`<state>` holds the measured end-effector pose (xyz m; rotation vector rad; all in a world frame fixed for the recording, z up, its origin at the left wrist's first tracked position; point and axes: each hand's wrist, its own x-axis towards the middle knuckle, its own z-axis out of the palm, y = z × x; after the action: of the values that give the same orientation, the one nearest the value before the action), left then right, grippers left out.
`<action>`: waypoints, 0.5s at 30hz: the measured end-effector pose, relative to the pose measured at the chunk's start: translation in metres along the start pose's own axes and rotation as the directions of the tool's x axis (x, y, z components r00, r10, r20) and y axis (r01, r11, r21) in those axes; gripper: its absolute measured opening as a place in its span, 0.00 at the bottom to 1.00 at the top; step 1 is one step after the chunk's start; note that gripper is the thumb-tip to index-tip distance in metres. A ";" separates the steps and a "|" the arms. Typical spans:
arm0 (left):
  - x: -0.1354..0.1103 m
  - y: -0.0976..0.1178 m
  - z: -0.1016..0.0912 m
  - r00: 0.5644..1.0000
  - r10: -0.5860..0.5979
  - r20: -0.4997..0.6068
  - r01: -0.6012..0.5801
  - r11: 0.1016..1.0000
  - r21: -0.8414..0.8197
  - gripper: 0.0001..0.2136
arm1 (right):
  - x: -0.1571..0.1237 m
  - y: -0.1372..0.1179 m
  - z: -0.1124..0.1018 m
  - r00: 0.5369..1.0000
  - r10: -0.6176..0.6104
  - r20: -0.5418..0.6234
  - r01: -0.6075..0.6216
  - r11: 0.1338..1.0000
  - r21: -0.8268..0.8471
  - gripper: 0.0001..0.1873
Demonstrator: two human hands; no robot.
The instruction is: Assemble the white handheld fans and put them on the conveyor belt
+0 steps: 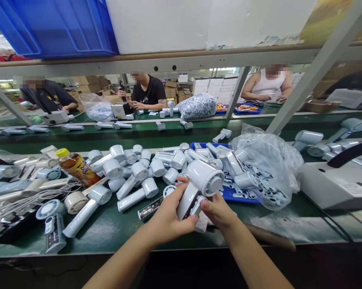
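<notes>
Fan [203, 186] is gripped steadily, head up, by the closed left hand [171, 216] and right hand [218, 210], clear of the pile [138, 172] at 11 o'clock.

Factory assy line: green belt [144, 138], co-workers [147, 90] opposite, cardboard cartons [171, 90] behind.

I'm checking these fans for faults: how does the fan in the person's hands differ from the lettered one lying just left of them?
The held fan is raised off the mat in the left hand and right hand, while the lettered fan lies on its side on the green mat. The held fan's handle shows a dark section; the lettered fan's visible handle looks plain white. Both have a round head on a straight pale handle.
</notes>
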<state>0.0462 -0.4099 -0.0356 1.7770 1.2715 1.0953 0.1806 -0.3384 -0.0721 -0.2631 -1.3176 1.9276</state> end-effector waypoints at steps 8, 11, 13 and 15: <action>-0.006 0.006 0.004 0.998 -0.040 -0.057 0.044 0.997 0.070 0.28 | -0.009 -0.001 0.002 0.988 -0.019 -0.156 0.018 1.000 -0.005 0.28; -0.004 0.009 0.001 0.998 -0.033 -0.051 0.035 0.999 0.040 0.25 | -0.013 -0.001 0.004 0.965 0.003 -0.263 -0.020 0.998 -0.061 0.27; -0.002 0.009 0.000 0.998 -0.026 -0.060 0.028 0.999 0.027 0.24 | -0.012 0.002 0.004 0.954 -0.011 -0.300 -0.017 0.996 -0.088 0.27; 0.000 0.006 -0.001 0.998 -0.048 -0.043 0.047 0.999 -0.024 0.22 | -0.009 0.005 0.002 0.946 -0.037 -0.321 -0.010 0.990 -0.144 0.27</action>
<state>0.0476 -0.4111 -0.0302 1.7058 1.3158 1.1227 0.1832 -0.3471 -0.0779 -0.6140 -1.2324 1.6918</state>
